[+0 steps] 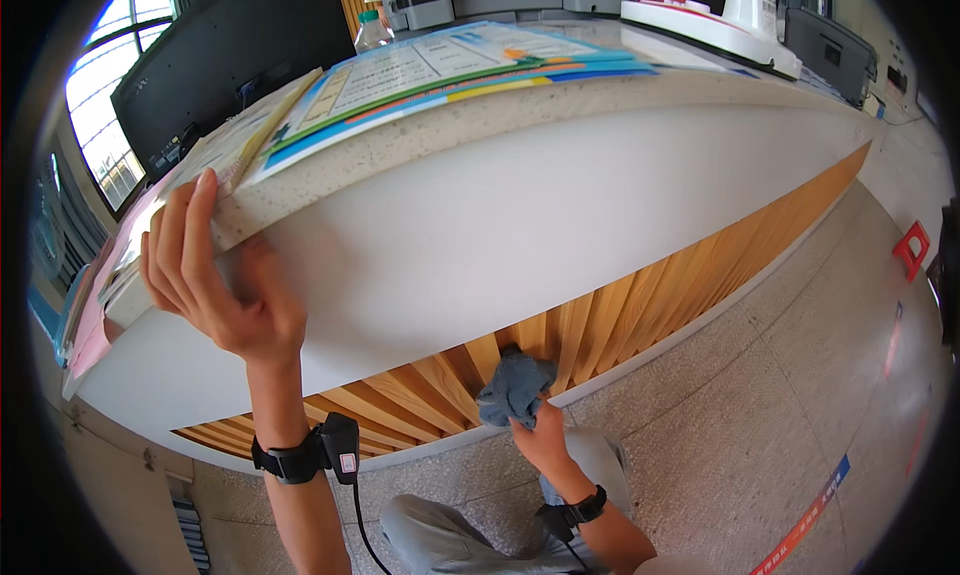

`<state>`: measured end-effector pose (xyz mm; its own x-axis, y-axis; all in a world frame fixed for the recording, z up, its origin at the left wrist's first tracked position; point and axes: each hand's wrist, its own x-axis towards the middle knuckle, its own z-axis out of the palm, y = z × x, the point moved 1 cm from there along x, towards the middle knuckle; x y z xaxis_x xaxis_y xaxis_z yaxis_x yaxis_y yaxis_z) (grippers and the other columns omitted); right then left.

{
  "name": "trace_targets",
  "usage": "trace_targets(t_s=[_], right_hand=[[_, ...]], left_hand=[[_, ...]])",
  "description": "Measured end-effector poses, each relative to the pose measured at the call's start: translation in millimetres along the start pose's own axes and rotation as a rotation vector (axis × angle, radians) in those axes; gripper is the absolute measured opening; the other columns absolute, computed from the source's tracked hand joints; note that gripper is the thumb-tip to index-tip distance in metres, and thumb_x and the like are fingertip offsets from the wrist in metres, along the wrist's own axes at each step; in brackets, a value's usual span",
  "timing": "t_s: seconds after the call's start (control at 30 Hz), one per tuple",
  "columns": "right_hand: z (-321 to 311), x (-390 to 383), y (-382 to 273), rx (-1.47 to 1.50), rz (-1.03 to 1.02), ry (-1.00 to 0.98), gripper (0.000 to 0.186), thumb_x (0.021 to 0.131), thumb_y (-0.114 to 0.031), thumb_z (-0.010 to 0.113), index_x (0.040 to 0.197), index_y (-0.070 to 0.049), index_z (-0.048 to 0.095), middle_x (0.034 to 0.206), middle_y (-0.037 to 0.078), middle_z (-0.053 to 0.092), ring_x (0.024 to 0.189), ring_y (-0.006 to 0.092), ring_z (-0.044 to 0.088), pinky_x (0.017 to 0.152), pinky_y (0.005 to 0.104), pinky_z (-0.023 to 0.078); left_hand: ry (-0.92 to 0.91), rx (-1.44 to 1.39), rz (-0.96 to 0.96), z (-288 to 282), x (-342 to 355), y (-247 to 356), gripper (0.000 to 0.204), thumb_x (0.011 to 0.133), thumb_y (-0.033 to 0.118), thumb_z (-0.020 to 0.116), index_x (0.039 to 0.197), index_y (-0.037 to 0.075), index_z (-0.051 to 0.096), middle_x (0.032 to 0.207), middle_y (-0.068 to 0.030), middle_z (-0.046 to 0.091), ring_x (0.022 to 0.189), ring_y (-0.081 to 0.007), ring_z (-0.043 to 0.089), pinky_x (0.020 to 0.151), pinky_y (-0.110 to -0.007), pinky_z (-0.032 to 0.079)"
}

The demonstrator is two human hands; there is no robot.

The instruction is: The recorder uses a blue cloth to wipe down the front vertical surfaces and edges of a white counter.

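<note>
My left hand (222,270) rests on the edge of the stone countertop (370,147), its fingers stretched over the top and the thumb below the rim. Papers lie close to those fingertips. Lower down, my right hand (543,441) grips a dark grey cloth (517,383). The bunched cloth is against the wooden slats (610,320) on the counter's lower front. Part of the right fingers is hidden by the cloth.
On the counter lie colourful printed sheets (420,70). A black monitor (235,75), a bottle with a green cap (372,33) and a white device (715,25) stand behind them. A red stand (911,250) and a red-blue strip (805,515) are on the speckled floor.
</note>
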<state>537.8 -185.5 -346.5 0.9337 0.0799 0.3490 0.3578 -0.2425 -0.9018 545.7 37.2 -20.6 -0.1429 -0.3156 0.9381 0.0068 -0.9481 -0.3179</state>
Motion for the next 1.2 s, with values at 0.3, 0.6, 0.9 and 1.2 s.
trace_targets(t_s=[0.3,0.6,0.9,1.2], right_hand=[[-14.4,-4.7,-52.8,0.475,0.173,0.101,0.031,0.085,-0.008,0.070,0.111,0.007,0.061,0.103,0.012,0.070,0.094,0.0174,0.064,0.083,0.0334,0.050],[-15.2,8.7,-16.7,0.254,0.132,0.059,0.026,0.081,-0.004,0.071,0.104,0.005,0.066,0.097,0.016,0.070,0.093,0.0208,0.066,0.080,0.0332,0.049],[-8.2,-1.4,59.6,0.394,0.436,-0.098,0.033,0.080,-0.008,0.074,0.110,0.002,0.067,0.103,0.009,0.071,0.096,0.0190,0.065,0.087,0.0319,0.048],[17.0,-27.5,72.9,0.547,0.505,-0.020,0.043,0.081,-0.010,0.075,0.119,0.003,0.060,0.114,0.010,0.067,0.103,0.0197,0.062,0.090,0.0331,0.048]], left_hand=[[-0.007,-0.006,-0.049,-1.1,1.1,0.3,0.056,0.068,0.003,0.056,0.124,0.009,0.062,0.121,-0.0095,0.063,0.122,-0.0244,0.053,0.115,-0.044,0.023],[-0.025,-0.011,-0.034,6.1,-3.6,4.2,0.051,0.073,0.007,0.057,0.125,0.008,0.061,0.122,-0.0095,0.064,0.122,-0.0261,0.053,0.114,-0.044,0.023],[-0.116,-0.011,0.042,-6.2,-0.8,-11.3,0.045,0.084,0.008,0.057,0.129,0.006,0.057,0.128,-0.0099,0.062,0.128,-0.0261,0.048,0.115,-0.042,0.022],[0.022,-0.069,-0.074,2.2,0.0,-2.8,0.055,0.066,0.003,0.055,0.120,0.010,0.066,0.116,-0.0080,0.064,0.114,-0.0255,0.055,0.113,-0.041,0.023]])
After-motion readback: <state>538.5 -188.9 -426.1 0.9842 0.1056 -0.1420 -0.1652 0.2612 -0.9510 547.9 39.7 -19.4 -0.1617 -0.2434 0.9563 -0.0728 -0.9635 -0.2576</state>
